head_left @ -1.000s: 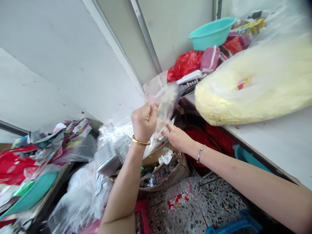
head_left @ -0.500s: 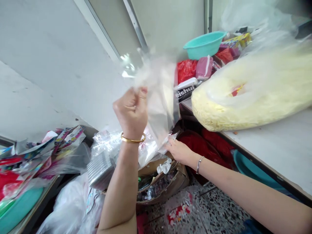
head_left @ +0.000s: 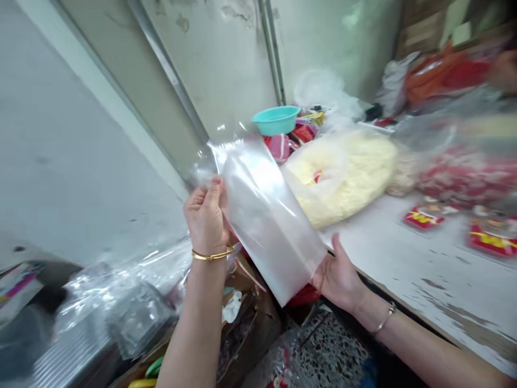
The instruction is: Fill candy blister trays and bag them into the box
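Observation:
A clear plastic bag, long and flat, is stretched out at a slant between my two hands. My left hand, with a gold bracelet at the wrist, is closed on the bag's left edge near its top. At the lower right end, my right hand has its thumb raised and spread; its other fingers lie behind or under the bag's corner and are partly hidden. Below the bag stands a cardboard box with a crumpled white tissue in it.
On the white table at right lies a big bag of pale yellow material. A turquoise basin stands behind it. Red packets and a bag of red and white pieces lie further right. Clear plastic packaging is heaped at left.
The view has swung right, toward the table. The blurred, bunched bag has been spread flat. My right hand has risen from beside the box to the bag's lower end.

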Action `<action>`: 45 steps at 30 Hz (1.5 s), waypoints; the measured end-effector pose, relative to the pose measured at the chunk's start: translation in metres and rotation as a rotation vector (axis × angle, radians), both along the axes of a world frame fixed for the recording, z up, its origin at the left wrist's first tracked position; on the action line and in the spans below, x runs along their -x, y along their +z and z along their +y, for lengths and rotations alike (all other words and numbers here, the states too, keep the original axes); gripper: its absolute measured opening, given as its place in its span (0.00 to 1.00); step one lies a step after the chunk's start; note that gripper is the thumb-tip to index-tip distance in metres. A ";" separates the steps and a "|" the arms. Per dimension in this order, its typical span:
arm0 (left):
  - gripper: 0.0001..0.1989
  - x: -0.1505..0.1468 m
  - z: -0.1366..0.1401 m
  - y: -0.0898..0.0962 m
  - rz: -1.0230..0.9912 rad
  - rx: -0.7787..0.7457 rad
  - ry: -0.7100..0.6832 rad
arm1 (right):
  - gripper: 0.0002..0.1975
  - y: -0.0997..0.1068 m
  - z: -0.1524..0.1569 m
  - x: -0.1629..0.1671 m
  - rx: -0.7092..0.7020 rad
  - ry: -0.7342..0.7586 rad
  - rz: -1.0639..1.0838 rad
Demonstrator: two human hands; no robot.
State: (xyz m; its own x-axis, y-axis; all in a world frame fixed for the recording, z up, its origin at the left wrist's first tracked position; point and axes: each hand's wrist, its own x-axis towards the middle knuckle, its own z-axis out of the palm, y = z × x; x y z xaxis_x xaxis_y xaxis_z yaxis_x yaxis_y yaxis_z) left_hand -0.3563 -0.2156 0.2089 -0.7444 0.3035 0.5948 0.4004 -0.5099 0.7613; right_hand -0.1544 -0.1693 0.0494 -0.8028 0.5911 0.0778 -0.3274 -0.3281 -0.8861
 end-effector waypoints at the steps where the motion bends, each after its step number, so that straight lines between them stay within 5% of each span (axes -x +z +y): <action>1: 0.15 -0.010 0.012 -0.015 -0.094 -0.004 -0.056 | 0.39 0.005 0.001 -0.024 0.126 0.006 0.035; 3: 0.15 -0.036 0.037 -0.050 -0.294 -0.004 -0.164 | 0.41 0.011 0.000 -0.069 0.287 -0.088 0.077; 7: 0.12 -0.111 0.080 -0.124 -0.545 0.091 -0.323 | 0.29 0.001 0.001 -0.140 0.406 -0.549 -0.040; 10: 0.11 -0.173 0.098 -0.166 -0.654 0.209 -0.442 | 0.28 -0.025 0.010 -0.186 0.373 -0.866 -0.226; 14: 0.14 -0.237 0.114 -0.206 -0.746 0.368 -0.541 | 0.26 -0.055 0.024 -0.246 0.251 -1.061 -0.372; 18: 0.17 -0.277 0.133 -0.240 -0.786 0.464 -0.599 | 0.30 -0.080 0.038 -0.292 -0.056 -1.229 -0.679; 22: 0.18 -0.298 0.150 -0.266 -0.794 0.546 -0.542 | 0.27 -0.101 0.046 -0.312 -0.641 -1.190 -1.162; 26: 0.15 -0.302 0.157 -0.279 -0.776 0.630 -0.476 | 0.12 -0.111 0.052 -0.313 -0.908 -0.945 -1.267; 40: 0.14 -0.304 0.157 -0.273 -0.765 0.675 -0.472 | 0.11 -0.112 0.067 -0.326 -0.787 -1.078 -1.058; 43: 0.12 -0.302 0.156 -0.265 -0.831 0.654 -0.471 | 0.19 -0.095 0.050 -0.332 -0.616 -1.044 -1.085; 45: 0.10 -0.301 0.156 -0.256 -0.865 0.615 -0.475 | 0.25 -0.086 0.032 -0.336 -0.318 -0.777 -1.057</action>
